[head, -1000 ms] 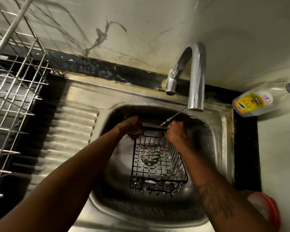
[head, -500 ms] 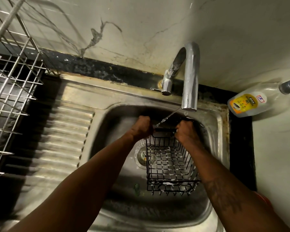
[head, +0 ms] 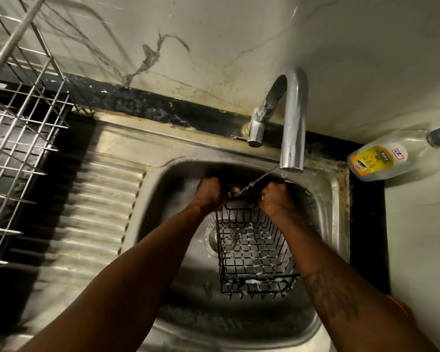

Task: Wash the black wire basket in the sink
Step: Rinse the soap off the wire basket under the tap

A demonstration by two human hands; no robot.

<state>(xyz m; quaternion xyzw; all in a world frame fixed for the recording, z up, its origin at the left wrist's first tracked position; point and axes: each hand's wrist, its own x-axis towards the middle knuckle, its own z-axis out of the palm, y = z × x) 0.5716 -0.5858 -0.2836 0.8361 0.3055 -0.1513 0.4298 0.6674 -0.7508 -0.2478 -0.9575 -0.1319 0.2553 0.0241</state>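
The black wire basket [head: 254,250] is held inside the steel sink [head: 328,199], its open side facing me, with soap foam on its wires. My left hand [head: 210,193] grips the far rim's left corner. My right hand [head: 277,199] grips the right corner of the same rim, next to the basket's handle loop. A thin stream of water runs from the chrome tap [head: 294,123] onto the rim between my hands. The drain [head: 211,237] shows partly behind the basket.
A ribbed draining board [head: 94,212] lies left of the bowl. A steel wire dish rack [head: 15,123] stands at the far left. A dish soap bottle [head: 381,161] lies on the counter at the right. A red object [head: 401,308] peeks past my right forearm.
The basket and both hands have shifted from the bowl's middle to the right, nearer the tap. The drain shows left of the basket instead of under it.
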